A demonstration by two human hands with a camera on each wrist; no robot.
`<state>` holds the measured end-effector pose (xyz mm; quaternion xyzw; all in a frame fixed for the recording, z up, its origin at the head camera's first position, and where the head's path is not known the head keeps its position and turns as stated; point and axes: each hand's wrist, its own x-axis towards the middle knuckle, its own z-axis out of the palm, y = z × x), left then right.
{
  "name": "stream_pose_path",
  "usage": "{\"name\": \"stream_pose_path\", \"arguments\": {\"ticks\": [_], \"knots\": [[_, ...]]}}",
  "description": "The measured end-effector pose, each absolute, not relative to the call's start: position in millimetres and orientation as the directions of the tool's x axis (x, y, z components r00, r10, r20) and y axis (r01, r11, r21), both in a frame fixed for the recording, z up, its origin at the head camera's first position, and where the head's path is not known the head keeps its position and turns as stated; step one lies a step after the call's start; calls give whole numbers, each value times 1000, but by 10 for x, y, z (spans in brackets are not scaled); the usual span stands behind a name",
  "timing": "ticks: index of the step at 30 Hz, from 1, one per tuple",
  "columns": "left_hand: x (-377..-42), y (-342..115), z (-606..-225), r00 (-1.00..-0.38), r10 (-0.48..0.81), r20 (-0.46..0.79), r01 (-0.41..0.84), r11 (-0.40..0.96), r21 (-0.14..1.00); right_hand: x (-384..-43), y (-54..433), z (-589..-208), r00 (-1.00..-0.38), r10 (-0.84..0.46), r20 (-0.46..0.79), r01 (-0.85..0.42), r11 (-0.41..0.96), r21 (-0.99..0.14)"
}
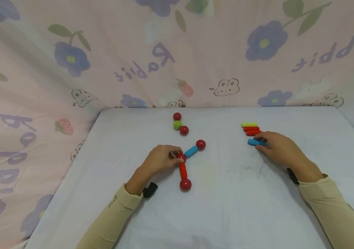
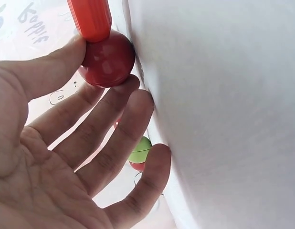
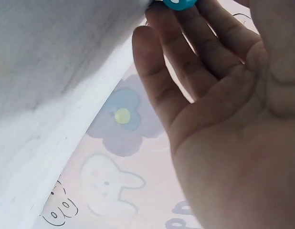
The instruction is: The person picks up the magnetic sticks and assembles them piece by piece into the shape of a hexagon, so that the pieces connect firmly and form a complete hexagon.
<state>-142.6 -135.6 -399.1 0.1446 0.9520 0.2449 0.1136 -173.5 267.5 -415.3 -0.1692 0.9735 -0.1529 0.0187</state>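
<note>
My left hand pinches a red ball between thumb and fingers. That ball joins a red rod, which runs toward me to another red ball, and a blue rod, which slants away to a third red ball. Over at the right, my right hand holds a loose blue rod between thumb and fingers, at the table surface. Only the rod's blue end shows in the right wrist view.
Just beyond the right hand lie a yellow rod and two red rods, side by side. Toward the back sit a green ball and two loose red balls. A patterned curtain hangs behind the white table.
</note>
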Motion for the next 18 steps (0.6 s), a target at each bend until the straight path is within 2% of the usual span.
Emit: {"name": "stream_pose_path", "arguments": {"ticks": [8, 13, 18], "knots": [[-1414, -1371, -3972, -924, 342, -169, 209, 826, 524, -1733, 2678, -4144, -937, -348, 19, -334, 884, -328], [-1417, -1441, -3947, -867, 464, -179, 305, 780, 546, -1730, 2687, -4150, -939, -345, 6, -327, 885, -332], [-1434, -1467, -3971, -816, 565, -126, 425, 732, 533, -1732, 2697, -4149, -939, -343, 16, -329, 886, -328]]}}
